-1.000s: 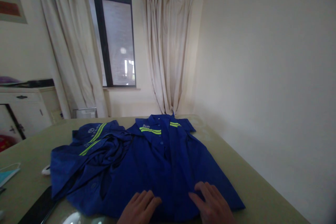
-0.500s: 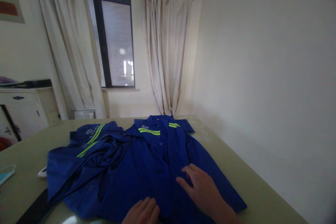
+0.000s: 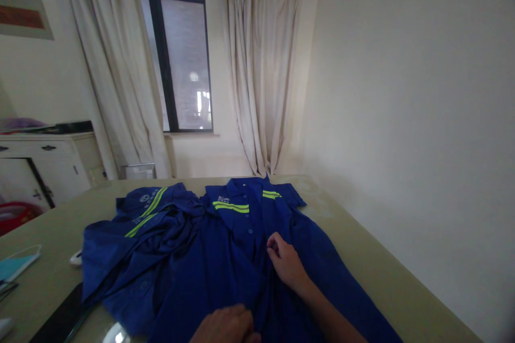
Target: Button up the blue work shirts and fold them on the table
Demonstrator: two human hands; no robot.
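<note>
R hand [image 3: 285, 261] curled nearly closed, L hand [image 3: 227, 324] bent, low in view — grips unclear — at blue shirt [image 3: 221, 268] spread on table [image 3: 386, 284]; rumpled 2nd garment [image 3: 120, 257] crowds its L side, w/ black device [image 3: 58, 313], face mask [image 3: 18, 267] beyond.

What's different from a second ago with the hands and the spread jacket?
The right hand has moved up the spread jacket, fingers now curled; whether they grip cloth is unclear. The jacket's lower right corner has come nearer, out of frame. The left hand stays low; the bunched garment and face mask lie as before.
</note>
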